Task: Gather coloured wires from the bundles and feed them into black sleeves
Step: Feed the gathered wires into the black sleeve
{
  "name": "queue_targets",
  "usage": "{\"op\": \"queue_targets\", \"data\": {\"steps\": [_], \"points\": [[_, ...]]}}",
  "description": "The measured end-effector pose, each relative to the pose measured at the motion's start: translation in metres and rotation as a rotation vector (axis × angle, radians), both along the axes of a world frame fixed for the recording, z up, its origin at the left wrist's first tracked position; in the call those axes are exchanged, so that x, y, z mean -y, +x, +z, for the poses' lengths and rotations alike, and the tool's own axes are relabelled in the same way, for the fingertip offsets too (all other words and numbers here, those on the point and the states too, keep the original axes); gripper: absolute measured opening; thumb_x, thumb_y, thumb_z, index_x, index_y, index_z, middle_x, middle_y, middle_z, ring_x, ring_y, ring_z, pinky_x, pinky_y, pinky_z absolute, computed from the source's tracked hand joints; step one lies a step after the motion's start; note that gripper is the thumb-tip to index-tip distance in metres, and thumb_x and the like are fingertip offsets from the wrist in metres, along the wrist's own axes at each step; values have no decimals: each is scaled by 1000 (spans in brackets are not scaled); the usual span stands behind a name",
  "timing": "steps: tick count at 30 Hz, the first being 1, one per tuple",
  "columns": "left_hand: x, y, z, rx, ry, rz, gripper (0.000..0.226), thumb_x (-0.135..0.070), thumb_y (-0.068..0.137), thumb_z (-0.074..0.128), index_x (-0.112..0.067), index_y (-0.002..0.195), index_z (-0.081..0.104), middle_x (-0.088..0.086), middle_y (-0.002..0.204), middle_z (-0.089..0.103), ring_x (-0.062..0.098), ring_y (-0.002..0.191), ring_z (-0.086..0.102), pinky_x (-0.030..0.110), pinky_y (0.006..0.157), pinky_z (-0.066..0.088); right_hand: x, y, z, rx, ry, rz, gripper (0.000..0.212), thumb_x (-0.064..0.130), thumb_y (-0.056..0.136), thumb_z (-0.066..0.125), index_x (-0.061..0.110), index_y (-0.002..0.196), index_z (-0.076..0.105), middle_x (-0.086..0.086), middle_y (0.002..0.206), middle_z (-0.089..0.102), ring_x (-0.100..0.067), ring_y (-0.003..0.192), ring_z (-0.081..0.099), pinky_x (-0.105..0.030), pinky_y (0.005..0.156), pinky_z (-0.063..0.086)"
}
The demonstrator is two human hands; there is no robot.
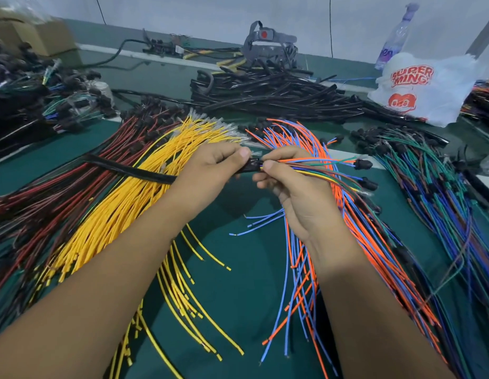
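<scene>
My left hand [210, 165] grips one end of a black sleeve [128, 169] that trails off to the left over the yellow wire bundle [123, 203]. My right hand [287, 184] pinches a small bunch of mixed coloured wires [317, 166] right at the sleeve's mouth. The free ends of those wires point right and carry black connectors. Both hands hover above the green mat [232, 269] at the table's middle. A red and brown bundle [60, 176] lies at the left, and an orange and blue bundle [300, 269] runs under my right forearm.
A pile of black sleeves [279, 91] lies at the back centre. A green, blue and brown bundle [429, 187] is at the right. A white plastic bag [424, 86] and a bottle [396, 36] stand back right. Finished harnesses [32, 97] and a cardboard box [41, 34] sit back left.
</scene>
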State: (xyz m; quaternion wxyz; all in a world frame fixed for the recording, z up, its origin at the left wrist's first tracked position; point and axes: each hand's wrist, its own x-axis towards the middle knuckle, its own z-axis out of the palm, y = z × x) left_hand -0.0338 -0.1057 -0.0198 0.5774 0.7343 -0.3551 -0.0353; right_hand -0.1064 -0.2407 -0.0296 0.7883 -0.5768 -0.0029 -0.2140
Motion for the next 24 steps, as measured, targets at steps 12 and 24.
{"op": "queue_targets", "data": {"steps": [12, 24], "points": [[-2, -1, 3, 96, 3, -69, 29, -19, 99, 45, -8, 76, 58, -1, 67, 47, 5, 60, 40, 21, 59, 33, 0, 1, 2, 34, 31, -34, 14, -1, 74, 56, 12, 70, 58, -6, 70, 60, -22, 56, 66, -23, 54, 52], [-1, 2, -3, 321, 132, 54, 25, -19, 95, 50, -4, 83, 66, 8, 75, 56, 15, 70, 48, 29, 66, 36, 5, 0, -1, -1, -431, -207, 9, 7, 75, 68, 14, 71, 66, 0, 66, 62, -11, 59, 55, -24, 59, 43]]}}
